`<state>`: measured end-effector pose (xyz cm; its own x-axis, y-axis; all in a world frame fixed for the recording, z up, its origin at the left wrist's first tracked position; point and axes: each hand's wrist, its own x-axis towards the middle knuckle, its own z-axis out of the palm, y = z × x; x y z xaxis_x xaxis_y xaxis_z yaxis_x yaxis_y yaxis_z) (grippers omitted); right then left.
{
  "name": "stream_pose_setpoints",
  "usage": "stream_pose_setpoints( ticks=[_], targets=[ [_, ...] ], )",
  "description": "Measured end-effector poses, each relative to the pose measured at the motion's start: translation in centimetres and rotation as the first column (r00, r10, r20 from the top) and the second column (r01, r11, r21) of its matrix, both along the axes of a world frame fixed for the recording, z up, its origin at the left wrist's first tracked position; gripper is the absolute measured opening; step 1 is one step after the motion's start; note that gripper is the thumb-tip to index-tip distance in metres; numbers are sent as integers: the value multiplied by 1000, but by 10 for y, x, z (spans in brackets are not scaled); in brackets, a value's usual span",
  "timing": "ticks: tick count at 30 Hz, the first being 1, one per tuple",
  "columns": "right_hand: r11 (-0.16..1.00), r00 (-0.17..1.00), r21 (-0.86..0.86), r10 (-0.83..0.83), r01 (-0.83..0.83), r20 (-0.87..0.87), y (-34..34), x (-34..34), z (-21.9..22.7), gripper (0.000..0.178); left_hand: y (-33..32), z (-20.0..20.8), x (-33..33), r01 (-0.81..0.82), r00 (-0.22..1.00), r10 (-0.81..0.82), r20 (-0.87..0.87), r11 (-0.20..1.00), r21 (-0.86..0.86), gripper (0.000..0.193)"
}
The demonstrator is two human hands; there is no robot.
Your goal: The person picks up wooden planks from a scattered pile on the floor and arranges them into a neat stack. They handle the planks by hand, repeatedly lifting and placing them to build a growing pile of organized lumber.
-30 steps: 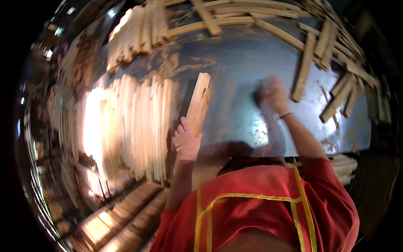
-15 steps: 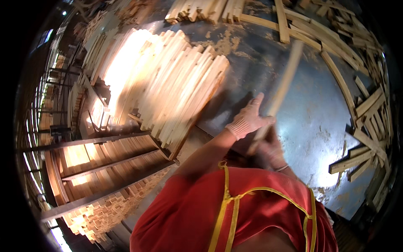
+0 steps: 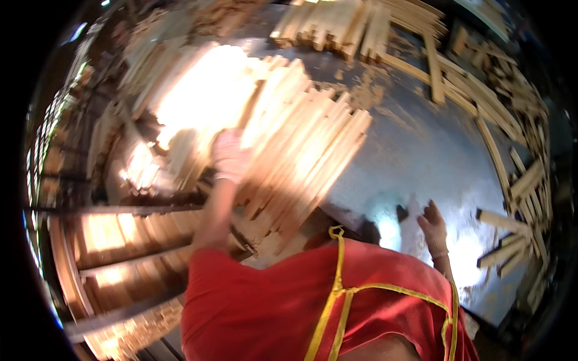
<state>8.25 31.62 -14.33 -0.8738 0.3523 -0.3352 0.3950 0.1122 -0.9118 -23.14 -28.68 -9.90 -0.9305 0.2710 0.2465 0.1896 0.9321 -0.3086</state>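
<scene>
My left hand [image 3: 231, 157], in a pale glove, reaches over the left part of a row of pale wooden strips [image 3: 307, 144] lying side by side. It is smeared by motion, and its fingers do not show clearly. One darker-edged strip [image 3: 251, 107] runs up from beside this hand; whether I grip it cannot be made out. Strong light washes out the wood around it. My right hand [image 3: 433, 230], also gloved, is over the grey metal table [image 3: 391, 162] at the right, its fingers apart and nothing in them.
More strips [image 3: 331, 27] lie at the table's far edge. Long strips [image 3: 475, 96] and loose short pieces [image 3: 509, 240] line the right side. A rack of brown boards [image 3: 138, 237] stands at lower left, with stacked wood ends [image 3: 135, 328] below.
The strip that was between my hands over the table is no longer there. My left hand has swung left onto the row; my right hand has moved right, empty. The view has shifted.
</scene>
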Motion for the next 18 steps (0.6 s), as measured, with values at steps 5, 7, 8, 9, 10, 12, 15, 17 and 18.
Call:
stream_pose_setpoints(
  ticks=[5, 7, 8, 9, 10, 12, 15, 17, 18],
  targets=[
    [972, 966, -95, 224, -213, 126, -86, -33, 32, 68, -27, 34, -29, -257, 921, 343, 186, 892, -371, 54],
    [931, 929, -225, 329, -288, 171, -117, -57, 32, 60, 1, 43, -20, -219, 923, 309, 228, 911, -348, 58],
    [902, 905, -279, 386, -330, 179, -133, -69, 21, 60, 12, 29, -10, -113, 965, 174, 197, 951, -289, 61],
    [884, 867, -298, 435, -359, 244, -152, -88, 16, 60, 23, 12, 0, 4, 986, 36, 164, 971, -241, 65],
    [863, 822, -322, 483, -389, 301, -173, -110, 14, 60, 33, -2, 8, 122, 988, -101, 116, 974, -193, 69],
    [907, 856, -10, 400, -420, 328, -213, -143, 6, 61, 75, -17, 26, 151, 934, -127, 333, 987, -46, 73],
    [922, 872, 108, 307, -372, 382, -225, -158, -7, 50, 152, 17, 49, 122, 815, -147, 561, 989, 81, 73],
    [985, 928, -16, 169, -174, 331, -226, -149, -29, 42, 167, 20, 55, 147, 772, -240, 589, 968, 203, 74],
    [994, 946, -81, 92, -70, 311, -223, -143, -40, 38, 175, 20, 56, 156, 747, -288, 600, 952, 262, 75]
  ],
)
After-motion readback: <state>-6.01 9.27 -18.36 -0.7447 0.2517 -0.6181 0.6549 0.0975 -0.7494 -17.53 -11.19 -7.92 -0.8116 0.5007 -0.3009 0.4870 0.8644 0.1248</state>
